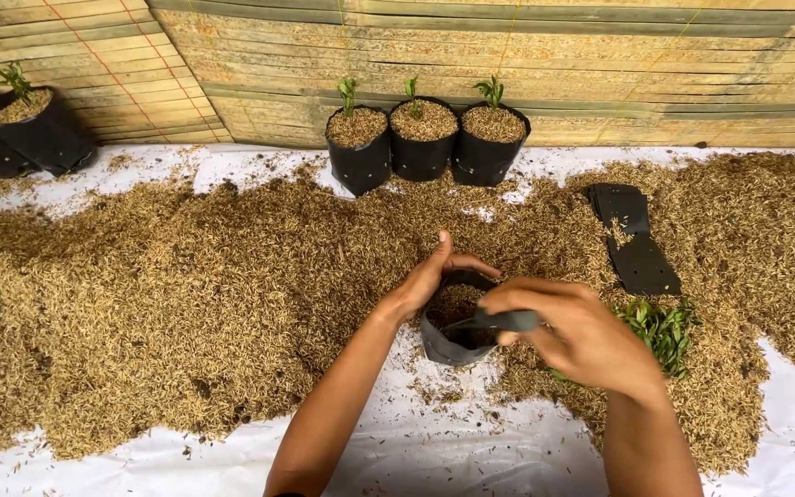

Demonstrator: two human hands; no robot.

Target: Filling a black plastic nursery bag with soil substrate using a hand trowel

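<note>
A black plastic nursery bag (443, 345) stands on the white sheet, partly filled with rice husk. My left hand (430, 276) cups its far rim, fingers curled over the edge. My right hand (577, 336) pinches the near rim of the bag, pulling the black plastic toward the right. A bunch of small green seedlings (664, 329) lies on the husk just right of my right hand.
A wide heap of rice husk (186, 285) covers the white sheet (434, 451). Three filled black bags with seedlings (423, 138) stand at the back by the bamboo wall (545, 55). Two more bags (20, 129) stand at far left. Flat empty bags (635, 239) lie at right.
</note>
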